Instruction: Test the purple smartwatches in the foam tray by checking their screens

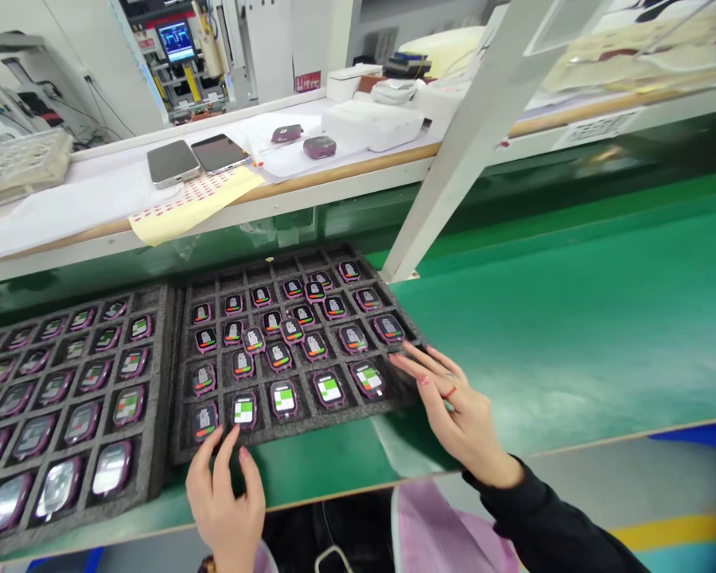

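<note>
A dark foam tray (182, 374) lies on the green belt and holds several small purple smartwatch bodies with lit screens (284, 398). My left hand (223, 501) rests at the tray's near edge, fingers apart, fingertips touching the foam by the front row. My right hand (457, 410) lies flat with fingers spread against the tray's right near corner, beside a lit watch (368, 377). Neither hand holds anything. A second foam tray (155, 477) full of similar watches with darker screens sits to the left, touching the first.
A white shelf (310, 187) runs above the belt with two phones (173, 161), a yellow sticker sheet (194, 203), two loose purple watch bodies (319, 146) and white boxes (373, 123). A slanted white post (453, 159) rises right of the tray. Green belt (573, 318) extends right.
</note>
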### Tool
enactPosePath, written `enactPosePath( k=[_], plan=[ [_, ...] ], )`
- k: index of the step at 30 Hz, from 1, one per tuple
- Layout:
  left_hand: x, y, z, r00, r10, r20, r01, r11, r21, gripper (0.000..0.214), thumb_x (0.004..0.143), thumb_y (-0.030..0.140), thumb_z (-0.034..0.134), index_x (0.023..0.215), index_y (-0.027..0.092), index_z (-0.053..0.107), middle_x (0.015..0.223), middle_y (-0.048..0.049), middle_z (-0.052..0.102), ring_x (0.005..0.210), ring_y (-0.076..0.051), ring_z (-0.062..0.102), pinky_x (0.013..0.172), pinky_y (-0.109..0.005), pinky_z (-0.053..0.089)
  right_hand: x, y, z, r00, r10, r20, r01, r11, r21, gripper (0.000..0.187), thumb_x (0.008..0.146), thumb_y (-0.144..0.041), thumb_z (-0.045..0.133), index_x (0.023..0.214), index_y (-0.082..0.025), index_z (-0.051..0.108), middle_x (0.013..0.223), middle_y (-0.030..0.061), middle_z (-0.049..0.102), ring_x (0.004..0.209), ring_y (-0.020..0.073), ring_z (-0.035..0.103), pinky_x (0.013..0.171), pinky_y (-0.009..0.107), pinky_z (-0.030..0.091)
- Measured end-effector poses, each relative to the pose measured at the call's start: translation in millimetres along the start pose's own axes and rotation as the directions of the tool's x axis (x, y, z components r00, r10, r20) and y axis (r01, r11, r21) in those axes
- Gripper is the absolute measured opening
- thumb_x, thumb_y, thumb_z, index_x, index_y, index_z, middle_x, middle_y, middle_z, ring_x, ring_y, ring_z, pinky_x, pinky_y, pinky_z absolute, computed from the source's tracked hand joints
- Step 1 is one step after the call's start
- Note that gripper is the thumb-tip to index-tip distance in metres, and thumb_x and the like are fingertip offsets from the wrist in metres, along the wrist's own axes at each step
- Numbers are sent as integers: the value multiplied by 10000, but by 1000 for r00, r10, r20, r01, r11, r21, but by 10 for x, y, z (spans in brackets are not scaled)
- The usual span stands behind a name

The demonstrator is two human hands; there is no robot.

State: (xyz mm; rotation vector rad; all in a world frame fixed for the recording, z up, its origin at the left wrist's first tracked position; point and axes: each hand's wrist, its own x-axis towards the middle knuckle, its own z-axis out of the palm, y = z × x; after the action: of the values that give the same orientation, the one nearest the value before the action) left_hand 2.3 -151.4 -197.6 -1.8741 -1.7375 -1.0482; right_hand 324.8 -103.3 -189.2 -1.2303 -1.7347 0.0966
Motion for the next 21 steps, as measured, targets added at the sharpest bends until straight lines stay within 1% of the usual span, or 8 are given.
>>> enactPosePath(
  k=[2, 4, 7, 10, 13, 18, 21],
  plan=[
    [-7, -11, 10, 1000, 5, -4, -5, 1000, 1, 272, 891, 125, 652, 1160, 156, 671, 1192, -152, 656, 1076, -260, 625, 965, -389, 476, 53, 78, -13, 999, 29, -22, -30, 999, -37, 366, 1069, -177, 417, 1336, -258, 655, 1244, 55, 706, 1273, 278, 596, 1162, 547, 399],
    [-8, -17, 17, 1000, 2, -4, -2, 1000, -2, 272, 889, 125, 655, 1158, 163, 672, 1190, -147, 657, 1074, -259, 625, 966, -390, 478, 102, 159, -15, 999, 48, -15, -49, 996, -73, 384, 1083, -183, 392, 1380, -258, 623, 1285, 55, 685, 1314, 273, 560, 1177, 555, 381],
    [-7, -19, 24, 1000, -15, -6, 15, 1000, -3, 277, 886, 123, 658, 1157, 177, 675, 1194, -137, 656, 1066, -254, 627, 968, -389, 479, 142, 260, 9, 998, 36, 46, -29, 991, -130, 411, 1098, -188, 352, 1447, -246, 560, 1334, 62, 655, 1370, 267, 500, 1189, 570, 368],
    [-3, -16, 28, 1000, -21, -20, 21, 1000, 0, 266, 883, 122, 660, 1142, 175, 681, 1185, -137, 657, 1045, -249, 631, 962, -383, 479, 157, 304, 37, 992, 26, 120, -4, 984, -179, 420, 1106, -208, 341, 1489, -237, 512, 1397, 71, 607, 1403, 274, 456, 1199, 590, 351],
    [1, -11, 33, 1000, -11, -27, 11, 1000, 3, 247, 880, 115, 662, 1122, 159, 687, 1163, -148, 667, 1025, -253, 635, 950, -385, 480, 187, 282, 37, 993, 42, 109, -23, 985, -171, 432, 1107, -198, 332, 1505, -251, 491, 1428, 61, 580, 1410, 261, 446, 1216, 574, 338],
    [-8, -19, 52, 999, -14, -39, 14, 1000, 3, 242, 871, 107, 674, 1107, 157, 696, 1152, -156, 679, 1008, -257, 639, 935, -387, 480, 278, 188, 9, 997, 21, 77, -11, 992, -125, 445, 1096, -160, 350, 1506, -269, 484, 1412, 49, 598, 1410, 240, 448, 1239, 531, 312],
    [-28, -36, 67, 999, -11, -36, 11, 1000, -8, 253, 860, 100, 682, 1106, 160, 699, 1154, -153, 679, 1012, -254, 636, 940, -382, 479, 321, 120, 20, 998, 14, 60, -9, 997, -82, 464, 1086, -136, 358, 1511, -281, 478, 1398, 42, 611, 1400, 239, 464, 1245, 524, 299]
  ],
)
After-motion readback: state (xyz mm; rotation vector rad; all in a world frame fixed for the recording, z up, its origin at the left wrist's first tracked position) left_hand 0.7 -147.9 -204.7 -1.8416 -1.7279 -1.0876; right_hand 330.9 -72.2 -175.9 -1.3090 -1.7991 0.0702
